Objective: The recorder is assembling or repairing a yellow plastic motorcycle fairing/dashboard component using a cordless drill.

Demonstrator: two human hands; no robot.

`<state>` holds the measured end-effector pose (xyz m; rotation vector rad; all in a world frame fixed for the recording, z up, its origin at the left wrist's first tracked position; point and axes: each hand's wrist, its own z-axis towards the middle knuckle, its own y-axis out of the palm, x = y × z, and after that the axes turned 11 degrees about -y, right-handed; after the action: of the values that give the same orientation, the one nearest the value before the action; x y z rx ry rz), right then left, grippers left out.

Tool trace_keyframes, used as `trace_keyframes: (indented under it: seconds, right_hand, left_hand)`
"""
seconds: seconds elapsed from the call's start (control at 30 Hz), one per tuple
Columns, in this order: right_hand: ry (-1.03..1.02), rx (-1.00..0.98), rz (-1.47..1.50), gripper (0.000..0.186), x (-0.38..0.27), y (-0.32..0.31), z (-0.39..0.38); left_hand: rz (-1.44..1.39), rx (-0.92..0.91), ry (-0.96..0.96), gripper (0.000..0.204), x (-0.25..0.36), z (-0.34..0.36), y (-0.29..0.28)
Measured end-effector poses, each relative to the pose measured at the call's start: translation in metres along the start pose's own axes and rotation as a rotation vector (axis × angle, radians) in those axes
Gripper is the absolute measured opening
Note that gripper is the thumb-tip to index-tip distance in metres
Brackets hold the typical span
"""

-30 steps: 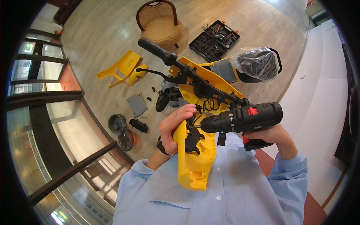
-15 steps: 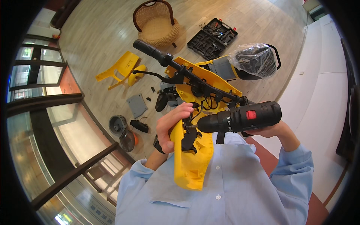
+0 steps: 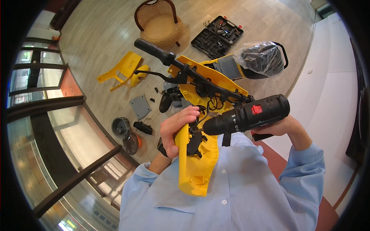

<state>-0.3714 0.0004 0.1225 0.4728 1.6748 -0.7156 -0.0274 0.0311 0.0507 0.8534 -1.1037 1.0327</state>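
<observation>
Yellow cover [image 3: 194, 169]: held upright against the chest, wires running into it.
Left hand [image 3: 178, 129]: gripping the cover's upper edge.
Right hand [image 3: 283, 129]: wrapped around a black drill [image 3: 246, 115], nose at the cover.

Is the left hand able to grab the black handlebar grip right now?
Probably not right away. The left hand is wrapped around the yellow shell, so it is busy. The black handlebar grip sticks out bare farther up, with nothing covering it.
</observation>
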Motion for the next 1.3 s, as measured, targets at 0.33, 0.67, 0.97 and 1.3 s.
trace_keyframes:
  seconds: [0.33,0.67,0.97,1.3]
  right_hand:
    - [-0.063,0.051,0.013,0.031,-0.004,0.001,-0.001]
    - [-0.121,0.048,0.030,0.041,0.007,-0.001,-0.006]
    - [-0.241,-0.047,-0.115,0.036,0.011,-0.009,0.001]
    - [-0.141,0.014,-0.153,0.030,0.027,-0.015,-0.006]
  left_hand:
    - [0.011,0.002,-0.011,0.086,-0.002,0.000,-0.001]
    - [-0.198,0.035,-0.054,0.090,-0.004,-0.007,0.009]
    - [0.035,-0.088,0.114,0.101,-0.006,-0.003,0.004]
    - [-0.053,-0.010,0.157,0.097,-0.012,0.000,0.006]
